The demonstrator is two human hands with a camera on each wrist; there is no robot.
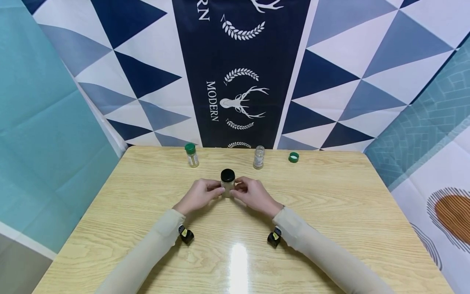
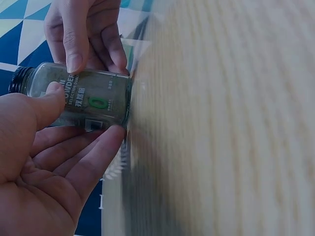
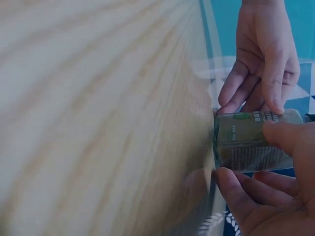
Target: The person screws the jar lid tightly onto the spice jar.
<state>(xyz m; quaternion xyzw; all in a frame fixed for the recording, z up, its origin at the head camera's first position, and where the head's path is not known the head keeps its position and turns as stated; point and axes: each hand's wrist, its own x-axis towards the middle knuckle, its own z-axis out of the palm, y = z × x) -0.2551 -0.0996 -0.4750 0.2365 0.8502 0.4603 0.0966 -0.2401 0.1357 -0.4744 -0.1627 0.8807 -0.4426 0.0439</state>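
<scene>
A clear glass spice jar (image 1: 227, 187) with a black lid (image 1: 227, 175) stands upright at the middle of the table, its base at the wood. From the left my left hand (image 1: 200, 194) grips it, thumb on the near face and fingers round the side. My right hand (image 1: 254, 197) holds the other side in the same way. In the left wrist view the label on the jar (image 2: 98, 98) reads "POWDER" above a green mark. Brownish-green powder shows through the glass in the right wrist view, between the thumb and fingers of the right hand (image 3: 275, 191).
Behind the jar on the left stands a small bottle with a green cap (image 1: 191, 156). An uncapped glass bottle (image 1: 258, 157) is at the back right, with a loose green cap (image 1: 293, 157) farther right. Patterned cloth (image 1: 147, 73) hangs behind the wooden table (image 1: 330, 196).
</scene>
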